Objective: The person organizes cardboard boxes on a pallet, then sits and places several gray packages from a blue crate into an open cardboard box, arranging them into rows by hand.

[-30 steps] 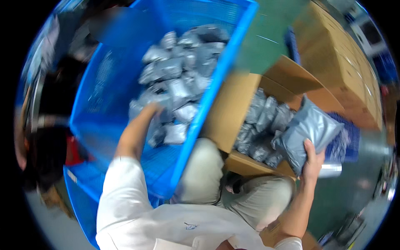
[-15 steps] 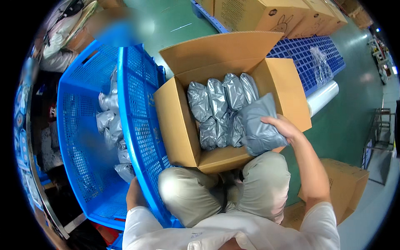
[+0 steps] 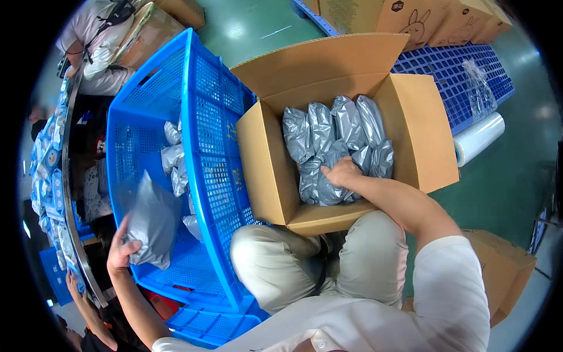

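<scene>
My left hand (image 3: pixel 123 246) grips a filled grey plastic mailing bag (image 3: pixel 155 223) by its edge, above the left side of a blue perforated crate (image 3: pixel 216 146). More grey bags (image 3: pixel 172 157) lie inside the crate along its right wall. To the right stands an open cardboard carton (image 3: pixel 264 170) holding grey bags (image 3: pixel 350 122) side by side in two rows. Down in the front row, my right hand (image 3: pixel 343 172) is closed on the upper part of one grey bag (image 3: pixel 330 190); some of its fingers are hidden.
A blue plastic pallet (image 3: pixel 428 76) carries a clear film roll (image 3: pixel 480 138) at its edge, with closed cartons (image 3: pixel 410 23) behind. Another carton (image 3: pixel 495 270) sits at right. At far left, people work by a table edge (image 3: pixel 73 205) with blue-white packs (image 3: pixel 50 170); a co-worker's hand (image 3: pixel 75 284) reaches there.
My right hand has moved left and down into the carton's front row with its grey bag. My left hand, partly hidden by the crate before, now holds up a grey bag at the crate's left.
</scene>
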Tool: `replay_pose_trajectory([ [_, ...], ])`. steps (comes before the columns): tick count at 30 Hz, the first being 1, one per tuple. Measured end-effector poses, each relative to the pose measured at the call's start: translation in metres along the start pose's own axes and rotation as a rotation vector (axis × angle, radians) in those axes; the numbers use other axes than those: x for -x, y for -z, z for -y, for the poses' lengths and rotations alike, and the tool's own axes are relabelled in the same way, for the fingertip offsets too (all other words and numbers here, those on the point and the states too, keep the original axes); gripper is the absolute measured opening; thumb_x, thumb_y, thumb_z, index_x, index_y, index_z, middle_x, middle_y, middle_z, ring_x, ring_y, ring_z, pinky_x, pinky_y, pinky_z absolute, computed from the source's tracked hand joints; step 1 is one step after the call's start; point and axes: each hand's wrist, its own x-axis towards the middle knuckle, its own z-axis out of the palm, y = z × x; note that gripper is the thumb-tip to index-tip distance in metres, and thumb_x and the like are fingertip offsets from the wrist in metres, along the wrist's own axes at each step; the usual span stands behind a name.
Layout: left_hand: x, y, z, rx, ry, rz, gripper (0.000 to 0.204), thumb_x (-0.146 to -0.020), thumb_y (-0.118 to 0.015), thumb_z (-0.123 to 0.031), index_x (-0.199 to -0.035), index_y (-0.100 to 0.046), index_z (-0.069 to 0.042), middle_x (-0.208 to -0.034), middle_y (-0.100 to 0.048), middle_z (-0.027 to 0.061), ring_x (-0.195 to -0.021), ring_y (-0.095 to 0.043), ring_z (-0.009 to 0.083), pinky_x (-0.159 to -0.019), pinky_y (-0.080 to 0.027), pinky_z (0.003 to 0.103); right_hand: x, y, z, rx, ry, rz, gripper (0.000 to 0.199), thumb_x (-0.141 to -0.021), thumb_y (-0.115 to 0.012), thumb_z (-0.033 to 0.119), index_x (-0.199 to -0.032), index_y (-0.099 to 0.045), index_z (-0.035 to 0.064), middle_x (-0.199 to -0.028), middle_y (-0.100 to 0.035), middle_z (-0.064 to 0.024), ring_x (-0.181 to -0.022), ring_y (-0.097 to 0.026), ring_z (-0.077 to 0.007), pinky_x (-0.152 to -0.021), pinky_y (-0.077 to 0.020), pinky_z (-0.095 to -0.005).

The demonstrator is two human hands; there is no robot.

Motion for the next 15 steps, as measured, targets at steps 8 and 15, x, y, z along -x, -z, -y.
replay_pose_trajectory([
  [8,-0.05,-0.268,-0.085,-0.073,-0.006,0.202,0.088,-0.084,-0.076,-0.018,-0.156,-0.027,0.0,-0.148,-0.044,0.0208,-0.133,-0.046,0.0267,-0.11,-0.038,0.036,-0.015,0.007,-0.016,0.18,0.098,0.007,0.089,-0.092,-0.051,0.064,-0.14,-0.046,-0.011,-0.148,-0.043,-0.0218,-0.133,-0.051,-0.0351,-0.108,-0.0431,-0.0434],
  [15,-0.175,-0.433,0.066,-0.937,0.001,0.361,0.099,-0.093,-0.064,-0.032,-0.158,0.004,-0.002,-0.14,-0.045,0.038,-0.13,-0.048,0.0479,-0.111,-0.039,0.046,-0.002,0.021,-0.011,0.263,0.171,0.015,0.098,-0.094,-0.046,0.067,-0.147,-0.03,-0.0134,-0.144,-0.05,-0.0207,-0.12,-0.062,-0.0334,-0.101,-0.0499,-0.0424],
])
